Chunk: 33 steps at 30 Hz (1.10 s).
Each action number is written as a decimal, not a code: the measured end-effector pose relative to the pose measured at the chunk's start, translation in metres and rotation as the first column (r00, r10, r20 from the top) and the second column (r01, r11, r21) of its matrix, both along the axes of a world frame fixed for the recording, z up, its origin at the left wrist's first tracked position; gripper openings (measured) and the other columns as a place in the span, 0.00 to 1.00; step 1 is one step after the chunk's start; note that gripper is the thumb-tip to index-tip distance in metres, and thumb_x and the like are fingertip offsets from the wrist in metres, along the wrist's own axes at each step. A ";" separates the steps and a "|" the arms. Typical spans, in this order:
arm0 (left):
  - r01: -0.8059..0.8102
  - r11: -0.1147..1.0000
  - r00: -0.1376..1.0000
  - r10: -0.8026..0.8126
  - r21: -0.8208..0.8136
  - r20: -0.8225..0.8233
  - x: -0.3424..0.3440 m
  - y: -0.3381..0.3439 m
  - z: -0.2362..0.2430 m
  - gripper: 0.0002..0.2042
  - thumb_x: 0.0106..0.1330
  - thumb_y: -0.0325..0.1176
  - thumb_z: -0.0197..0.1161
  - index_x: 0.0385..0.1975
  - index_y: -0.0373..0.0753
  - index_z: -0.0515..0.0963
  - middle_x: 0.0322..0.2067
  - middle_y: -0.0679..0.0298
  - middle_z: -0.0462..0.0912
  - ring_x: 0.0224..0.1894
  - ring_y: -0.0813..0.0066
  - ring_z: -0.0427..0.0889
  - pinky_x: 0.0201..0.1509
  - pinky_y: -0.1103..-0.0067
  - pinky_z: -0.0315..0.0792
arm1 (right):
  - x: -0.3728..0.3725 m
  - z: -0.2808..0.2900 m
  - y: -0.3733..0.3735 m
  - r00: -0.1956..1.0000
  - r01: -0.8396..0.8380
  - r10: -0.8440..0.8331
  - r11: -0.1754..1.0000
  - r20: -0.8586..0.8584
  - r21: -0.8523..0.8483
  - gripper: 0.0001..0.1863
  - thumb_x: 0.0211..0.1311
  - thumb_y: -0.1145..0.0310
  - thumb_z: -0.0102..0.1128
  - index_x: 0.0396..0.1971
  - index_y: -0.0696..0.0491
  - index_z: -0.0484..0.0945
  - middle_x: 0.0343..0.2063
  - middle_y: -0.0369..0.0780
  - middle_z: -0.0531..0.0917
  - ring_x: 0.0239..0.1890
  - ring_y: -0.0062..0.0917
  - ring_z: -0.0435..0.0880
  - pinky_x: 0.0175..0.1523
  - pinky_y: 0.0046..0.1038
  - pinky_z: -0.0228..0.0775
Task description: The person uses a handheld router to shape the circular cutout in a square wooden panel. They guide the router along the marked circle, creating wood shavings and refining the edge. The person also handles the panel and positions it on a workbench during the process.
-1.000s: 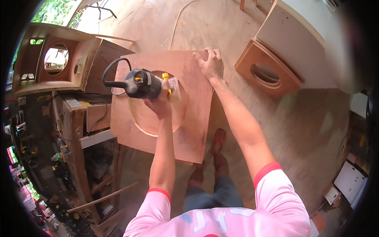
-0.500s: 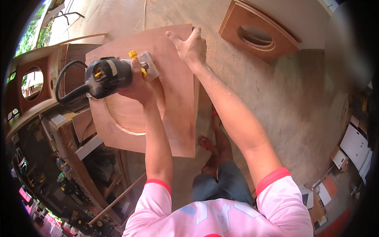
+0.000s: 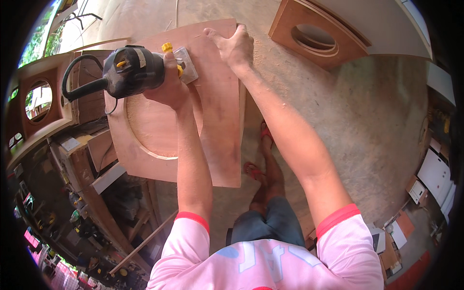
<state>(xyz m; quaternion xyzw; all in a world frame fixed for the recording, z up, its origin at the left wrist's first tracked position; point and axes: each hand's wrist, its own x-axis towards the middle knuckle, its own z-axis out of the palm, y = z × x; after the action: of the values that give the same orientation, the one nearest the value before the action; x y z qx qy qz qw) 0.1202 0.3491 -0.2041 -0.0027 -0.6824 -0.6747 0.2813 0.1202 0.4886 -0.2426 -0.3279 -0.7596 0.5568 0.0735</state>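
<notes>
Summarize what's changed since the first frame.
The router, in the left hand, has moved toward the wooden board's far edge. Two sandaled feet now show, versus one. Nothing newly grasped or released; the right hand stays at the board's far right corner.

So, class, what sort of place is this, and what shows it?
Probably a woodworking shop: the left hand holds a corded power tool at a wooden panel with a round cut-out, sawdust lies there, and a holed wooden piece is nearby.
</notes>
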 end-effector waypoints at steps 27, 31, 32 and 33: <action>0.089 0.996 0.996 -0.088 -0.028 0.034 0.044 0.002 -0.002 0.22 0.57 0.20 0.76 0.50 0.31 0.75 0.45 0.61 0.83 0.46 0.73 0.84 0.55 0.75 0.79 | -0.003 0.007 0.000 1.000 0.007 -0.011 0.985 0.017 0.174 0.44 0.56 0.38 0.75 0.46 0.70 0.72 0.27 0.52 0.86 0.32 0.43 0.91 0.38 0.41 0.85; 0.107 0.992 0.994 -0.105 -0.073 0.028 0.059 0.001 -0.002 0.28 0.57 0.20 0.76 0.56 0.33 0.71 0.48 0.60 0.81 0.49 0.71 0.83 0.57 0.73 0.80 | -0.001 0.002 0.003 1.000 0.007 -0.008 0.987 0.007 0.160 0.52 0.54 0.31 0.72 0.47 0.73 0.73 0.28 0.53 0.86 0.33 0.42 0.91 0.38 0.40 0.85; 0.126 0.989 0.991 -0.122 -0.082 0.056 0.063 0.001 -0.001 0.29 0.57 0.20 0.76 0.57 0.34 0.70 0.48 0.60 0.81 0.50 0.71 0.82 0.58 0.73 0.79 | -0.001 0.001 0.003 1.000 0.015 -0.015 0.990 -0.003 0.139 0.55 0.53 0.27 0.71 0.47 0.74 0.73 0.28 0.53 0.86 0.34 0.42 0.91 0.38 0.40 0.84; 0.148 0.985 0.987 -0.140 -0.091 0.083 0.067 0.001 0.000 0.30 0.57 0.20 0.76 0.58 0.34 0.69 0.49 0.59 0.81 0.51 0.71 0.82 0.59 0.72 0.79 | -0.001 -0.001 0.003 1.000 0.013 -0.014 0.986 0.005 0.165 0.55 0.53 0.28 0.71 0.47 0.74 0.73 0.29 0.53 0.86 0.34 0.42 0.91 0.38 0.40 0.84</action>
<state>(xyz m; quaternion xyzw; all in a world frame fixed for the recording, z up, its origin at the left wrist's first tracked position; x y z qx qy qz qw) 0.1873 0.3499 -0.2040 -0.0399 -0.7225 -0.6590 0.2051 0.1197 0.4916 -0.2434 -0.3277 -0.8010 0.4905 0.1018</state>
